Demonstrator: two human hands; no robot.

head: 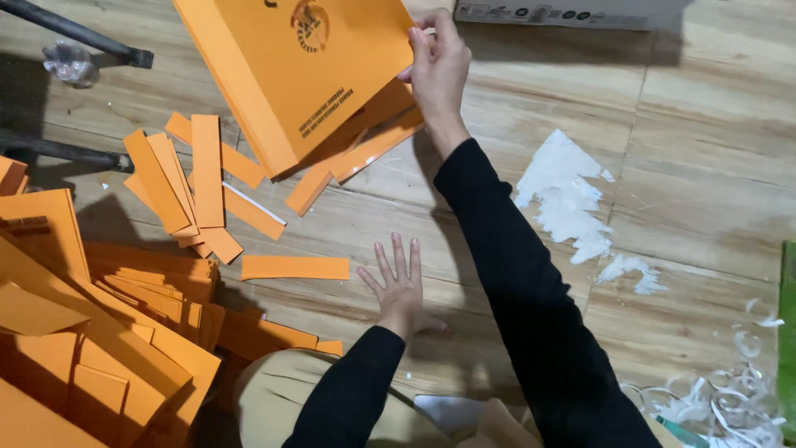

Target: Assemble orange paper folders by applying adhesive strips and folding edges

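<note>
Left hand (398,286): lying flat on the wooden floor (696,166) with fingers spread, gripping nothing, bracing the body close in.
Loose strip (295,267): lying just to the left of that hand, apart from it; a shift of the palm could be sliding it away.
Cut strips (186,178): scattered farther left and ahead of the left hand, overlapping, easy to scuff.
Right hand (437,70): reaching far forward, fingers pinching the right edge of the orange folder (298,66).
Orange folder: tilting up to the left of the right hand, over more strips; held by one edge only, it is likely sagging and could be slipping or creasing.
Stacked folders (75,332): piling at near left, leaning unevenly.
</note>
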